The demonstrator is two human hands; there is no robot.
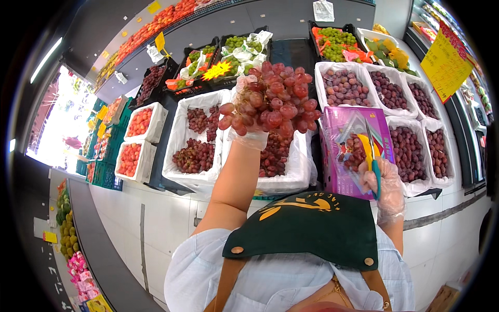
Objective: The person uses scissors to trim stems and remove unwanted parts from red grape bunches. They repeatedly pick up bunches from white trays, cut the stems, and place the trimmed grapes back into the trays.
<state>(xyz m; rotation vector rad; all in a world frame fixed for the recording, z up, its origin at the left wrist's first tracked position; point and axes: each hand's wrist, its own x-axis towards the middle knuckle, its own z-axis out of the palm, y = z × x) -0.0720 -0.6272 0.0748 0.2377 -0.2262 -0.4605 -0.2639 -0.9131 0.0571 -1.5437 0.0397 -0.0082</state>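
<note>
A big bunch of red grapes [280,99] is held up in my left hand [248,138], which wears a clear plastic glove and is mostly hidden behind the fruit. Under it stands a white lined box [296,158] with more red grapes inside. My right hand [387,184], also gloved, grips a pair of scissors [375,166] with teal and yellow handles. The blades point away from me and look slightly apart. Directly behind the scissors is a purple carton [332,177] with grapes pictured on it.
To the left is another white lined box of red grapes [193,158], then boxes of red-orange fruit [139,122]. On the right sit lined boxes of plums [347,86] and dark fruit [408,151]. Black crates of green grapes [332,39] line the back. A yellow sign [444,62] stands far right.
</note>
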